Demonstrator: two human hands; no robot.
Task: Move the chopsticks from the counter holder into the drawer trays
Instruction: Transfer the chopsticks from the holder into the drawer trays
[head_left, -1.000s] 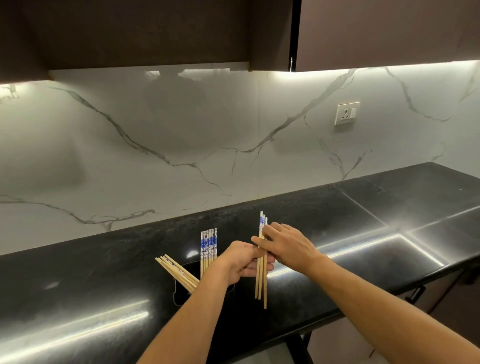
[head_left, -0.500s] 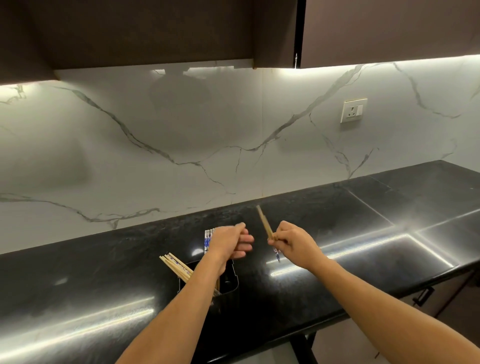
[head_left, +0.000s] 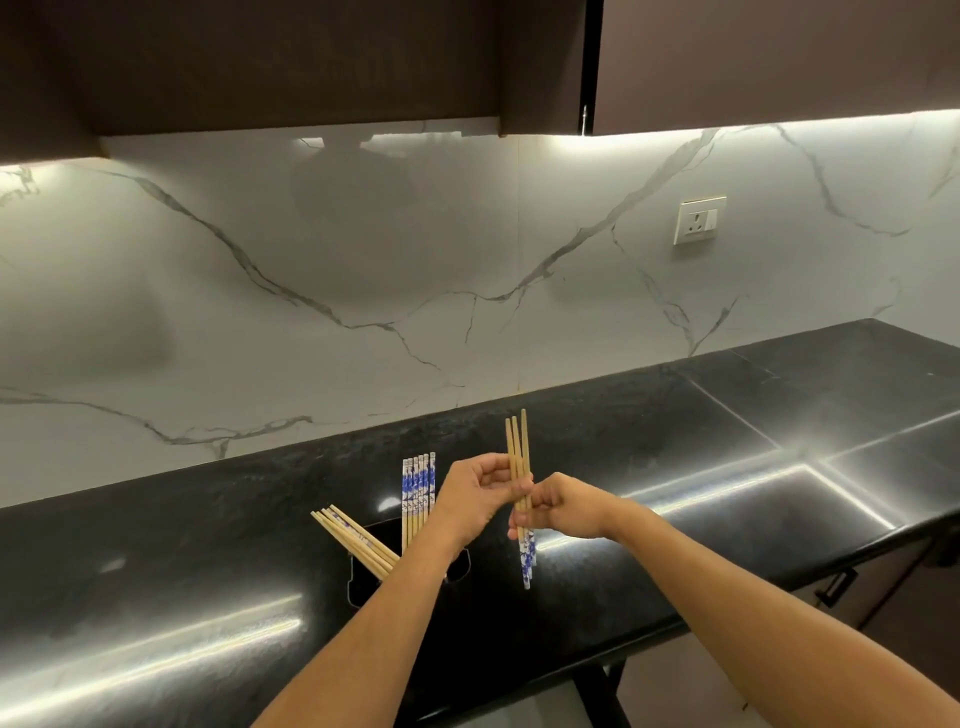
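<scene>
Squaring up a bundle (head_left: 518, 449) of a few chopsticks between both hands, probably to even the sticks before they go to the drawer, which is out of view. The bundle is near upright, plain tips up and blue ends down, held in the air over mid desk (head_left: 649, 415), just right of the holder (head_left: 358, 587).

Left hand (head_left: 480, 491): fingers (head_left: 493, 470) curled, pinching the bundle at mid-length. Right hand (head_left: 563, 506): fingers (head_left: 530, 514) curled round the sticks just below, wrist bent inward. Both forearms reach in from the near edge.

The holder sits toward the near edge. An upright set (head_left: 418, 488) stands in it, blue ends up, and a leaning set (head_left: 353, 540) tips out left. Most of the task looks undone.
</scene>
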